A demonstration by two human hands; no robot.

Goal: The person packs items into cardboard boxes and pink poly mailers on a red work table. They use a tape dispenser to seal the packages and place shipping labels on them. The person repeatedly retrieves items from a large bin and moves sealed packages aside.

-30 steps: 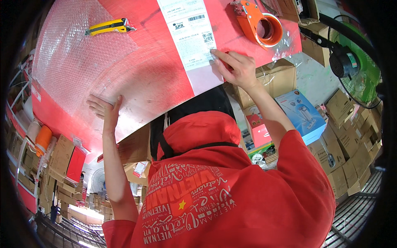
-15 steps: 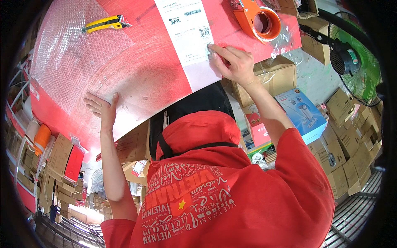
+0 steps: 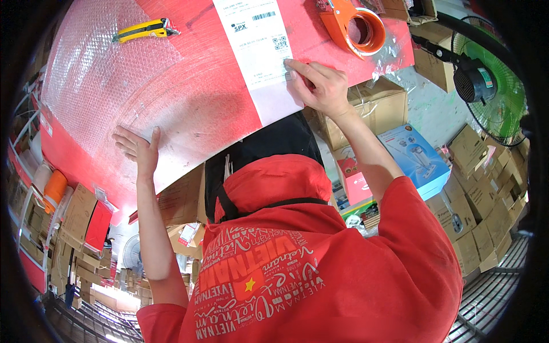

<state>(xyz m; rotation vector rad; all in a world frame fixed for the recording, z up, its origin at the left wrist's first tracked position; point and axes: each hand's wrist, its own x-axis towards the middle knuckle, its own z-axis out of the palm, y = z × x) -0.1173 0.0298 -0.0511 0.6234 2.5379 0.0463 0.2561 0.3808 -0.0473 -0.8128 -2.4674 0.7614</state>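
Observation:
My left hand [image 3: 138, 150] rests on the near part of the red tabletop [image 3: 200, 108], open, its fingers stretched out and the thumb apart. Nothing is in it. A white printed shipping label strip [image 3: 251, 48] lies flat on the table, running from the far edge to the near edge. At its right side is my right hand [image 3: 322, 86], the index finger stretched onto the label and the thumb a little below it. The other fingers are partly curled, and I see nothing held in them.
Bubble wrap [image 3: 97, 86] covers the table's left side, with a yellow box cutter [image 3: 146, 31] on it. An orange tape dispenser [image 3: 353, 27] stands at the far right. Beyond the table are a fan [image 3: 494, 80], a blue box [image 3: 416, 160] and stacked cartons [image 3: 474, 228].
The whole view has shifted very slightly. Both hands keep nearly the same places on the table and the label.

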